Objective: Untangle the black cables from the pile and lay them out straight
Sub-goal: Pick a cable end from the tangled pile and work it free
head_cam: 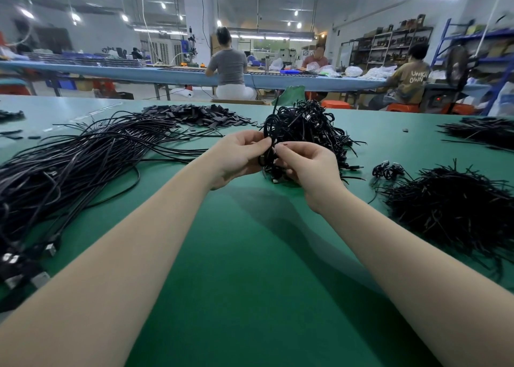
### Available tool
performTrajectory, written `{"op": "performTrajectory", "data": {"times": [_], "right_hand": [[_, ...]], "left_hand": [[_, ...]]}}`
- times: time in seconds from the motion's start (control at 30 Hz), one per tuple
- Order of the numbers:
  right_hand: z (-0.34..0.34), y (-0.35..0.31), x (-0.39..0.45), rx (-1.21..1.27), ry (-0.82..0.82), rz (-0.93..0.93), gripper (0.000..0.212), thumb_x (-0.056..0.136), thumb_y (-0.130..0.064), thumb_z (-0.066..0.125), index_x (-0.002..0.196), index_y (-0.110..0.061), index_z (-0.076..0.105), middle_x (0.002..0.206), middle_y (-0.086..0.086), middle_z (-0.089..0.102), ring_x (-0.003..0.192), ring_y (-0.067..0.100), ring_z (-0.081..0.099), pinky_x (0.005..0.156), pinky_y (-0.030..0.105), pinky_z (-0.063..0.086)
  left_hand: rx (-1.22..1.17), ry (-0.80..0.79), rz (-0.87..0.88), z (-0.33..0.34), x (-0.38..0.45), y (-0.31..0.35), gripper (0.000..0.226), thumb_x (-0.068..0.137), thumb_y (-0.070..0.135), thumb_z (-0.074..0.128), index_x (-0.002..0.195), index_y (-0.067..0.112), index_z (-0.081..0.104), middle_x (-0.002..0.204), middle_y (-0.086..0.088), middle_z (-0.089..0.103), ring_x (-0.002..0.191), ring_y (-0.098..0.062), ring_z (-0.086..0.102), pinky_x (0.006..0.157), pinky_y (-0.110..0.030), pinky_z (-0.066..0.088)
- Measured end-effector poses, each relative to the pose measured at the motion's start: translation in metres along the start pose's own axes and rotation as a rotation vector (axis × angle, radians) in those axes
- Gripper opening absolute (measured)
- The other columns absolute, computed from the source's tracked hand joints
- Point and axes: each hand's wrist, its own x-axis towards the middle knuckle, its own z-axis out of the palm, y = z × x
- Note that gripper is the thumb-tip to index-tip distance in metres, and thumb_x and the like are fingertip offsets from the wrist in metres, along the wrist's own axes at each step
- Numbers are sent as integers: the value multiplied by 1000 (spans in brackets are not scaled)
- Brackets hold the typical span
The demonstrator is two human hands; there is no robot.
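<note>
A tangled pile of coiled black cables [308,129] sits at the middle of the green table [250,255]. My left hand [236,159] and my right hand [308,172] meet at the pile's near edge, both pinching one coiled black cable [267,159] held just above the table. A USB plug hangs below the coil by my right palm. To the left, a long spread of straightened black cables [83,155] runs from the centre toward the near left corner, with silver plugs at its end.
A heap of short black ties [456,213] lies at the right, another [484,131] at the far right. Flat black pieces [200,115] lie behind the straight cables. Three people sit at a blue bench [139,73] beyond the table.
</note>
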Motion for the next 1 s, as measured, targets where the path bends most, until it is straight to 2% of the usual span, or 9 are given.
{"op": "performTrajectory", "data": {"times": [0.13,0.27,0.37,0.5,0.6,0.67,0.8,0.87,1.0], "right_hand": [[-9,-4,0,-729,22,-602,3,84,-15,71,84,-15,74,81,-2,72,79,16,66,74,29,53],[-19,-4,0,-1260,-172,-1176,12,70,8,71,81,3,69,79,18,66,70,37,64,63,40,54],[-19,-2,0,-1279,-199,-1052,15,73,8,71,87,2,71,85,17,66,76,37,64,67,40,54],[-17,0,0,-1012,-170,-762,16,90,-6,62,102,-4,73,101,13,67,92,31,63,81,40,50],[-14,1,0,-848,-131,-649,17,88,-4,64,100,-10,75,94,3,69,85,13,62,80,17,46],[-12,1,0,-763,-136,-545,19,86,-4,67,97,-16,76,85,-9,68,77,-2,61,73,6,43],[-12,0,-1,-518,-157,-357,19,80,-6,74,85,-23,67,72,-11,72,69,1,68,67,16,53],[-12,1,-2,-512,-167,-341,23,78,-5,75,80,-24,62,71,-8,73,66,5,68,64,18,53],[-12,5,-3,-564,-156,-359,27,78,-5,72,76,-26,56,72,-6,72,69,7,68,68,24,54]], "left_hand": [[37,38,-156,2,0,3,14,95,24,58,85,16,62,66,5,62,55,-7,58,56,-20,53],[84,-123,-433,-3,-6,8,25,96,25,50,83,13,67,63,4,58,48,-7,46,47,-18,45],[102,-91,-417,-3,-5,8,25,98,24,51,83,12,68,71,2,66,58,-8,59,60,-23,55],[53,-80,-284,-4,-2,5,33,84,48,64,92,15,66,84,3,70,72,-10,66,75,-24,57],[110,-116,-268,-9,-2,0,43,61,45,76,94,18,70,88,5,73,84,-12,69,78,-23,56],[85,-115,-258,-13,-1,-3,40,64,40,76,96,17,71,92,3,73,89,-14,70,75,-22,56],[78,-165,-223,-14,-3,-4,36,72,39,73,96,13,71,97,-2,73,90,-13,70,72,-19,56],[123,-164,-214,-14,-4,-4,39,68,41,75,94,12,73,96,-3,72,93,-13,70,72,-19,56],[173,-191,-256,-14,-4,-7,22,88,26,67,100,7,70,97,-6,71,93,-13,67,71,-18,56]]}}
